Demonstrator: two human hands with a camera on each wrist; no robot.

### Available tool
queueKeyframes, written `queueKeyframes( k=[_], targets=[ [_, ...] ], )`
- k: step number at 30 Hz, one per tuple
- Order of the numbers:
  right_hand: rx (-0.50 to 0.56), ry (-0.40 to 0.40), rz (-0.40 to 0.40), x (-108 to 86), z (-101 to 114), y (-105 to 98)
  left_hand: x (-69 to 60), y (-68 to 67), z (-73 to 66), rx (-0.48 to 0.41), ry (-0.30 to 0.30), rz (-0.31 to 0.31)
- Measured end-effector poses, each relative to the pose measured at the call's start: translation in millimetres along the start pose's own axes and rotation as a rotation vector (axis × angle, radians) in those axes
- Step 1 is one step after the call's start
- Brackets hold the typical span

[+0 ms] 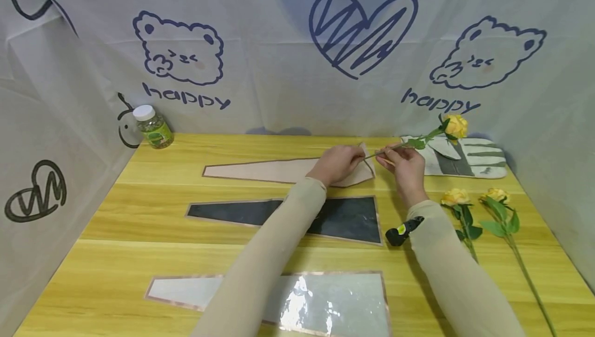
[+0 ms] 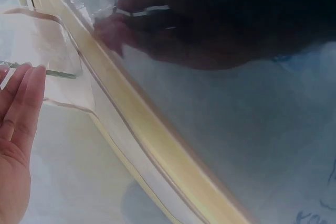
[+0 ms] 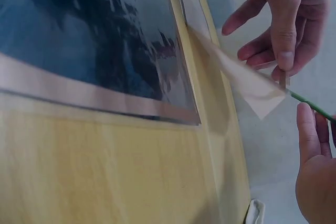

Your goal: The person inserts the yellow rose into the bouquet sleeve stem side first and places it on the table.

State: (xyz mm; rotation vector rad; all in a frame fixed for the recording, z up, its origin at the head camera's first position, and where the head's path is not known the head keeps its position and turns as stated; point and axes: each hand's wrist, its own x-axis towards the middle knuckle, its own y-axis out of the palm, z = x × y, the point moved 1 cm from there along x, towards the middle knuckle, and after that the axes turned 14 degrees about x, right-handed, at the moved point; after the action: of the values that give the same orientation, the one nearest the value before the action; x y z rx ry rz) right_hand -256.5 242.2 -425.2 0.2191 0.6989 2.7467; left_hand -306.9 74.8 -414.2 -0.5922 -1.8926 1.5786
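In the head view my left hand (image 1: 341, 164) is at the wide end of a pale pink, dark-edged flower sleeve (image 1: 265, 171). Its thumb and fingers pinch the sleeve's rim, which lifts off the table in the right wrist view. My right hand (image 1: 406, 169) holds a yellow artificial rose (image 1: 456, 126) by its stem, the bloom pointing to the right and back. The lower stem (image 3: 310, 104) reaches the raised corner of the sleeve; how far it goes inside is partly hidden by the fingers.
A black sleeve (image 1: 348, 218) and a clear whitish sleeve (image 1: 339, 295) lie nearer me. Two more yellow roses (image 1: 457, 197) rest at right. Behind the right hand is a grey-white striped glove (image 1: 483, 159). A white-lidded jar (image 1: 155, 130) stands at back left, before a cloth wall.
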Motion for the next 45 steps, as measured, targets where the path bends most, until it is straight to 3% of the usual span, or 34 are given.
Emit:
queueKeyframes(
  k=[10,18,26,34,39,45],
  targets=[
    [0.002,0.028,-0.008,-0.7,4,-2,-0.4,-1.2,2.4,-0.026,-0.026,0.003],
    [-0.014,0.051,-0.056,-1.7,2,-1,0.1,-0.3,4.9,-0.299,-0.144,0.012],
    [0.008,0.081,0.018,0.3,6,-2,0.7,0.6,4.9,-0.256,-0.101,-0.034],
    [0.004,0.012,-0.081,2.6,10,-6,-0.6,6.5,4.6,-0.322,-0.12,-0.005],
    [0.012,0.037,-0.074,1.6,7,-6,-0.5,2.1,-2.7,-0.24,-0.083,0.005],
    [0.047,0.098,-0.109,0.7,2,0,2.1,-7.2,-14.0,-0.106,-0.008,-0.07]
  ],
)
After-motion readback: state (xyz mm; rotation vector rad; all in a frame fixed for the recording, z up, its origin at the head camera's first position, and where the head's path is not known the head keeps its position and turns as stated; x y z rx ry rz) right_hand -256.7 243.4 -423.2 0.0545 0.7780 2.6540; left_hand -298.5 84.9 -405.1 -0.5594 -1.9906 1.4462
